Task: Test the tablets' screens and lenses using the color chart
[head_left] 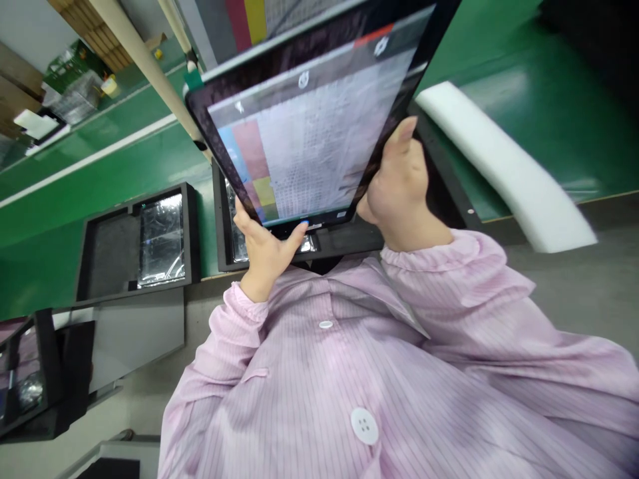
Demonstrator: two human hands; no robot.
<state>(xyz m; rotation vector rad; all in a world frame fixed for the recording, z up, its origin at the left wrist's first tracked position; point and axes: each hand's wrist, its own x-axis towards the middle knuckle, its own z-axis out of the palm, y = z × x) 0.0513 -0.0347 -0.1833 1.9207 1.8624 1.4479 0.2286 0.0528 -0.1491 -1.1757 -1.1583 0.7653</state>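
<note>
While both grip it, left hand (264, 249) and right hand (399, 183) hold the tilted tablet (309, 113).

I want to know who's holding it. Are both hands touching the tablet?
Touching. The head view shows the left hand gripping the tablet's bottom edge, thumb on the frame, and the right hand clasping its right edge.

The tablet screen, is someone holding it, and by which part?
Yes. Both hands hold the lit tablet: the left hand grips its lower corner edge, thumb on the bezel, and the right hand grips the right edge.
</note>
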